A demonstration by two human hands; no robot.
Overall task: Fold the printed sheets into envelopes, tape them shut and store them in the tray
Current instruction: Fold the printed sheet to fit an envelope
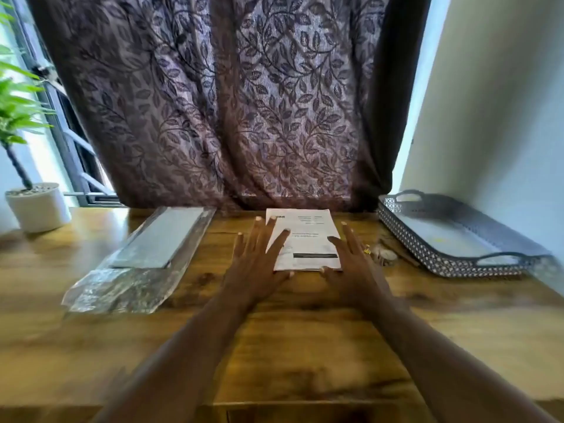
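While both hands lie spread over the paper, I read the head view like this: my left hand (258, 264) is wide and flat, fingers fanned across the left half of the printed sheet (305, 239), and my right hand (355, 264) is just as wide, resting along the sheet's right edge — neither grips anything. The sheet sits on the wooden table (274, 346) at its far middle, print facing away from me, with the clear plastic sleeve of blank stock (146, 257) well to the left and the perforated grey tray (451, 242) well to the right, apparently with nothing in it. I judge the first fold is only now being set up. To do it well I would square the near edge first, bring it up evenly with both thumbs, match the corners — then crease from the centre outward. A small object beside my right hand is too blurred to name.
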